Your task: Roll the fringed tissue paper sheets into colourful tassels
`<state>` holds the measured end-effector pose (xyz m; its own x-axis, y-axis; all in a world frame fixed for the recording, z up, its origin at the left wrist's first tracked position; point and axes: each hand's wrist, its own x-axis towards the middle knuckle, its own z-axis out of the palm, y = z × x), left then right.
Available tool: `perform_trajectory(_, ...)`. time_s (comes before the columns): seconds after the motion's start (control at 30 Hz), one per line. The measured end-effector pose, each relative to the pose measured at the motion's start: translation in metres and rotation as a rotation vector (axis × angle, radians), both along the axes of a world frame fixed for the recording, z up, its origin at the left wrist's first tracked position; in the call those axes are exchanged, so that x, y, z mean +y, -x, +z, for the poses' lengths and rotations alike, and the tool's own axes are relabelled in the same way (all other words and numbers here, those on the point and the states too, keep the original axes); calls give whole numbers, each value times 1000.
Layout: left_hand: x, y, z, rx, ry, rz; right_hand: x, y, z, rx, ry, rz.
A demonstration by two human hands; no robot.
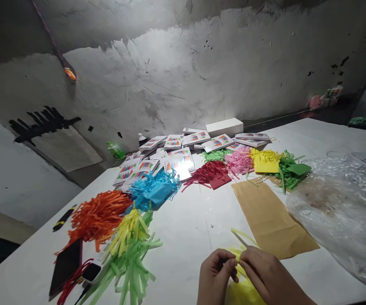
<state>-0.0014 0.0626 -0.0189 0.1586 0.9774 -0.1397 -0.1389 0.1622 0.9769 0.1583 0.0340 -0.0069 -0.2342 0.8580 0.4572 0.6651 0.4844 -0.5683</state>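
At the near edge of the table, my left hand [216,273] and my right hand [264,269] meet over fringed yellow tissue paper [245,294]. Both have their fingers pinched on it, fingertips almost touching. A narrow strip [238,237] sticks out beyond the right fingers. Much of the yellow paper is hidden behind the hands. To the left lie a yellow tissue tassel [128,233] and a light green tassel [134,264]. A sheet of brown paper [268,220] lies just beyond my right hand.
Fringed paper bundles, orange [102,216], blue [156,190], dark red [213,173], pink [238,161], and yellow [265,162], arc across the white table. Behind are printed boxes [178,161]. A phone [65,267] and cutter knife [64,218] lie left, clear plastic bag [338,216] right.
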Motion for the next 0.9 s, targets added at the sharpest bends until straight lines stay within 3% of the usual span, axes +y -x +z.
perform_trajectory(0.1, -3, -2, 4, 13, -15, 27, -1, 1, 0, -93, -133, -40)
perform_trajectory(0.27, 0, 1, 2, 12, 4, -64, -2, 3, 0, 11, 19, -1)
perform_trajectory(0.33, 1, 3, -2, 0, 13, -65, -1, 3, -1, 46, 64, -31)
perform_trajectory(0.47, 1, 3, -5, -21, 18, -35, -2, 1, -5, 202, 250, 43)
perform_trajectory(0.63, 1, 2, -6, 31, -3, -62, -4, 1, -11, 181, 219, 14)
perform_trajectory(0.9, 2, 4, -11, -20, 24, -85, 0, 1, -11, 241, 297, -18)
